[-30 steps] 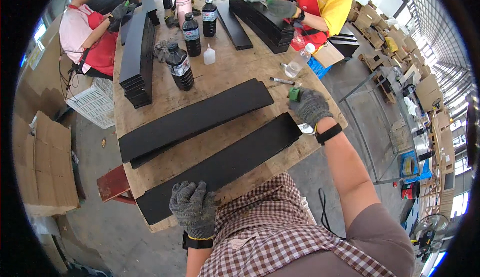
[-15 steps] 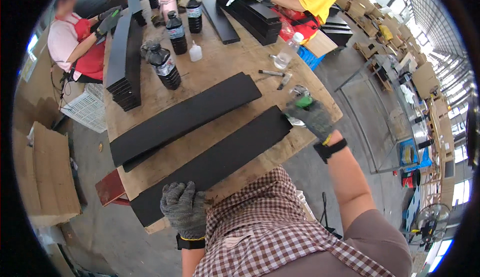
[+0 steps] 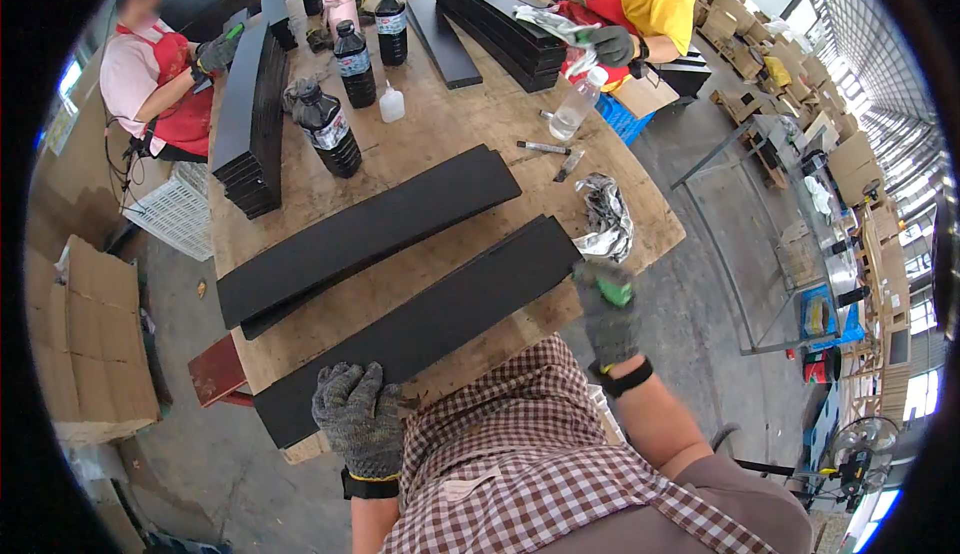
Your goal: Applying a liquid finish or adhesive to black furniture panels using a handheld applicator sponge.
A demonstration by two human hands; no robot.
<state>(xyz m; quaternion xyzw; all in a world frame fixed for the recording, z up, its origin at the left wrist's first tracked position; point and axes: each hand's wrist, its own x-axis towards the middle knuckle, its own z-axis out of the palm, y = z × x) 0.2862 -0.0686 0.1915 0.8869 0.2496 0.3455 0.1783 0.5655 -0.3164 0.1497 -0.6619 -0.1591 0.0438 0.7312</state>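
Worn wooden worktable in an open workshop, two long black boards lying across it.

My left hand, in a grey knit glove, lies flat with spread fingers on the near-left end of the near long black flat board. My right hand, gloved too, is closed around a small green object just beside that board's right end, at the table's near-right edge. I see a second black board lying farther off, dark bottles beyond it, and crumpled silver foil to the right.
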